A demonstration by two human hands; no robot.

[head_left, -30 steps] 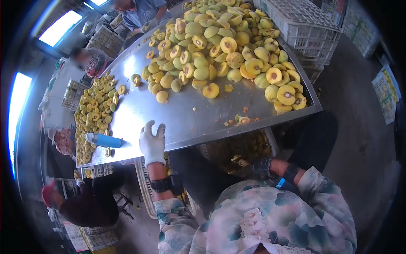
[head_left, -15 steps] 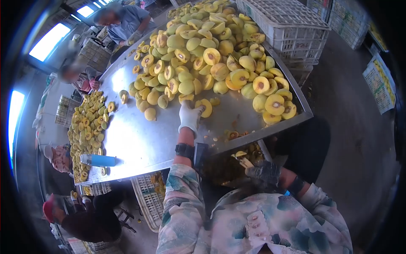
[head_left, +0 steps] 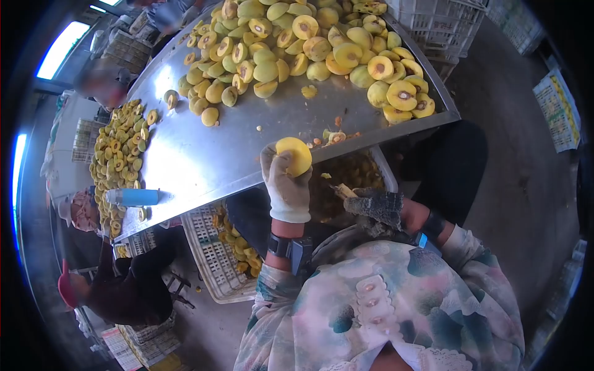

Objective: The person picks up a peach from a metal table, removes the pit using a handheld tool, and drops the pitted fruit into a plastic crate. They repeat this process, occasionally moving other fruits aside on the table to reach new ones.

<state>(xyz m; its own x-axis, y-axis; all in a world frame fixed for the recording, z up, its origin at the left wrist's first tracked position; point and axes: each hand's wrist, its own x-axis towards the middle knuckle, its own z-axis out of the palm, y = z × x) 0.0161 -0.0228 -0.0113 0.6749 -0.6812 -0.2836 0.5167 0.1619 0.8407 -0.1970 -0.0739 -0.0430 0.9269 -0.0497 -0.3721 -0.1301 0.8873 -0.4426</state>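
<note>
My left hand [head_left: 287,182], in a pale knit glove, is closed around a yellow peach half [head_left: 294,156] just over the metal table's front edge. To its right, lower down, my right hand [head_left: 378,210] wears a dark grey glove and grips a small wooden-handled tool [head_left: 346,191]. The tool's tip is too small to make out and points toward the peach half, apart from it. A large heap of halved peaches [head_left: 266,68], several with stones showing, lies on the metal table [head_left: 229,145] beyond my hands.
Peach scraps [head_left: 334,136] lie near the table's front edge. A container of dark scraps [head_left: 346,170] is below it. A white crate [head_left: 213,272] with peach pieces stands at lower left. A blue bottle [head_left: 136,197] and another peach pile [head_left: 120,151] are at left. Co-workers sit along that side.
My left hand has drawn back from the heap toward me, bringing a peach half off the table. My right hand, still gripping the tool, has moved slightly up and left. The view has tilted down.
</note>
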